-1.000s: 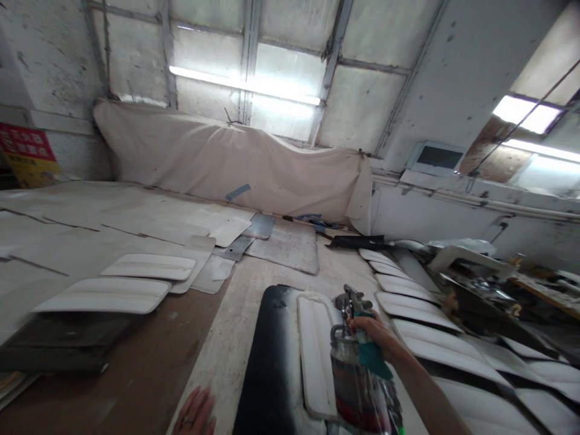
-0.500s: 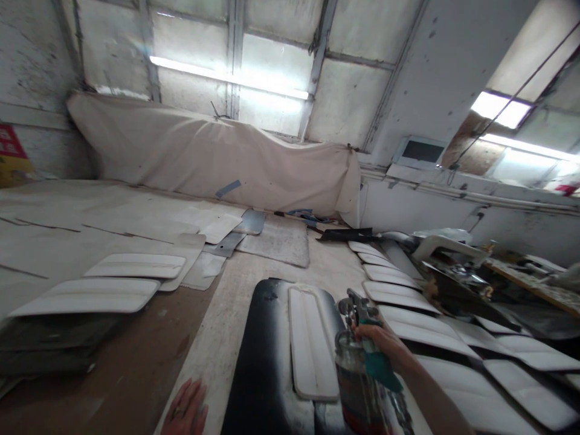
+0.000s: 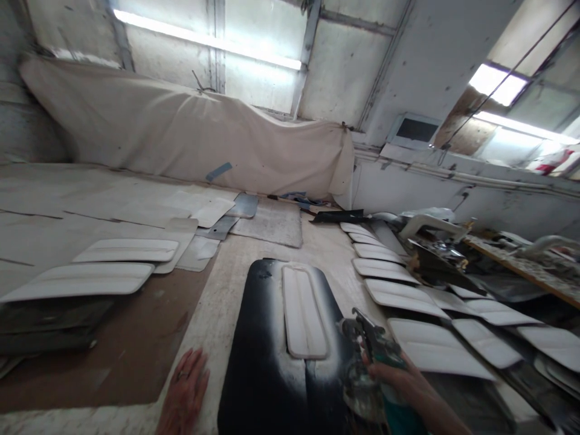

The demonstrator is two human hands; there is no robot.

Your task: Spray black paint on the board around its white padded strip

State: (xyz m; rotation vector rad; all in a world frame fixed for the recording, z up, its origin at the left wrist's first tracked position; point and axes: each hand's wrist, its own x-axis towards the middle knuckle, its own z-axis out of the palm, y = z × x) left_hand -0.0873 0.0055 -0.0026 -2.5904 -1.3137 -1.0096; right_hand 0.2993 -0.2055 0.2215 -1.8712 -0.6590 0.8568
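My right hand (image 3: 401, 383) grips a metal spray gun (image 3: 368, 344) with a teal handle, at the lower right, just off the near right corner of a white oblong panel (image 3: 302, 310). That panel lies on a black board (image 3: 265, 356) dusted with white overspray. My left hand (image 3: 183, 393) rests flat, fingers spread, on the pale surface just left of the black board.
A row of white panels (image 3: 401, 296) lies to the right, more white panels (image 3: 104, 266) on boards at left. A cream cloth (image 3: 181, 130) hangs on the back wall. Cluttered workbench (image 3: 507, 260) at right; brown board (image 3: 122, 356) at lower left.
The view has tilted down and shifted right. My right hand with the spray gun has drawn back toward me, past the near end of the white panel. My left hand stays flat.
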